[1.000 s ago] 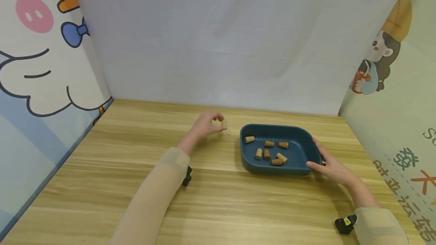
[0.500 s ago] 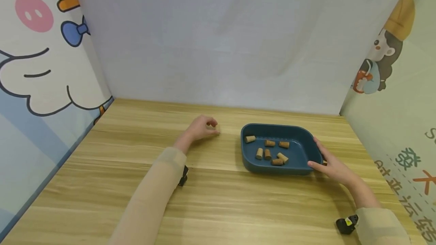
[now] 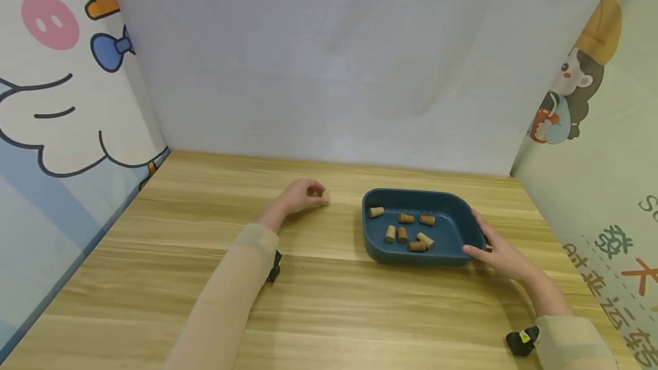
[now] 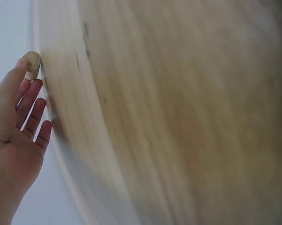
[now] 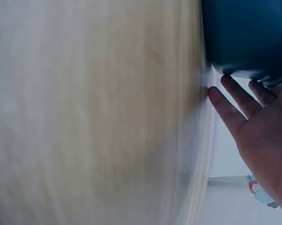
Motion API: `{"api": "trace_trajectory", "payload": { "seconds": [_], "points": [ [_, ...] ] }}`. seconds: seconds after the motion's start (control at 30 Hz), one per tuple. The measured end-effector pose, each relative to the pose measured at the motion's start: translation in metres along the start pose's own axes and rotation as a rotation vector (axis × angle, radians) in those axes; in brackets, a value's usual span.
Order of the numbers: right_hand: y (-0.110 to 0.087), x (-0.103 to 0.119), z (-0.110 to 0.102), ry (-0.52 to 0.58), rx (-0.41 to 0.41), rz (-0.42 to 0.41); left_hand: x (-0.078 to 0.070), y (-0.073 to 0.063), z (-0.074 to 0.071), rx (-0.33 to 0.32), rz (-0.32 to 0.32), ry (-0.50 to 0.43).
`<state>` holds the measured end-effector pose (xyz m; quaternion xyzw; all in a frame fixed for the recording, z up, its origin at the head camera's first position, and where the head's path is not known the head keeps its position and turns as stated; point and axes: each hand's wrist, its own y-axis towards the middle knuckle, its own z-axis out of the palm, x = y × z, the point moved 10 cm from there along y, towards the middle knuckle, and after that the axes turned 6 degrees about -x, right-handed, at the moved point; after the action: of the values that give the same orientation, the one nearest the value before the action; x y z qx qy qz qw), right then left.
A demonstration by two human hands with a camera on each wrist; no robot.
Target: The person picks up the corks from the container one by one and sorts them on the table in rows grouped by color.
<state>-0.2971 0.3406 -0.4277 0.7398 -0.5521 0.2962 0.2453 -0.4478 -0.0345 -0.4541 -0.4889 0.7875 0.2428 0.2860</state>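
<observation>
My left hand (image 3: 297, 196) pinches a small tapered cork (image 3: 326, 197) between thumb and fingertips, low over the table to the left of a dark blue rectangular dish (image 3: 411, 258). In the left wrist view, the cork (image 4: 33, 63) shows its round end, and the other fingers spread loosely below it. Several corks (image 3: 403, 234), some light and some darker brown, lie scattered inside the dish. Around the dish's right end, my right hand (image 3: 506, 256) holds on, thumb over the near rim. Its fingertips touch the dish's outside in the right wrist view.
The wood-grain table (image 3: 308, 307) runs back to a plain white cloth (image 3: 329, 61). Printed cartoon sheets stand along the left (image 3: 67, 101) and right (image 3: 606, 198) sides. A small black device (image 3: 521, 341) sits at the right wrist.
My left hand has moved a little left and lower with the cork, away from the dish. The right hand and the dish have stayed in place.
</observation>
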Motion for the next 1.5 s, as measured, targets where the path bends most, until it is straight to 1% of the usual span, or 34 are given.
{"api": "trace_trajectory", "payload": {
  "seconds": [0.27,0.5,0.7,0.87,0.97,1.13,1.3,1.5],
  "points": [
    [-0.001,0.0,0.001,-0.005,-0.002,0.003,0.002,-0.001,0.001,0.015,0.01,-0.019],
    [0.0,0.001,0.001,-0.013,-0.01,-0.006,0.004,-0.003,0.0,0.025,0.001,-0.02],
    [0.0,0.001,0.001,-0.031,-0.008,-0.003,0.003,-0.004,0.0,0.036,0.005,-0.017],
    [0.0,0.0,0.001,-0.023,-0.004,0.001,0.004,-0.004,0.0,0.036,0.004,-0.014],
    [-0.001,-0.001,0.002,-0.014,-0.002,0.01,0.004,-0.006,-0.003,0.025,-0.004,-0.014],
    [-0.001,-0.003,0.002,-0.013,-0.002,0.022,0.0,-0.01,-0.014,-0.007,-0.026,-0.056],
    [-0.001,-0.002,0.001,-0.01,-0.002,0.023,-0.007,-0.011,-0.021,-0.027,0.007,-0.079],
    [-0.001,-0.002,0.001,-0.017,0.001,0.026,-0.02,-0.012,-0.029,-0.074,0.054,-0.123]
  ]
}}
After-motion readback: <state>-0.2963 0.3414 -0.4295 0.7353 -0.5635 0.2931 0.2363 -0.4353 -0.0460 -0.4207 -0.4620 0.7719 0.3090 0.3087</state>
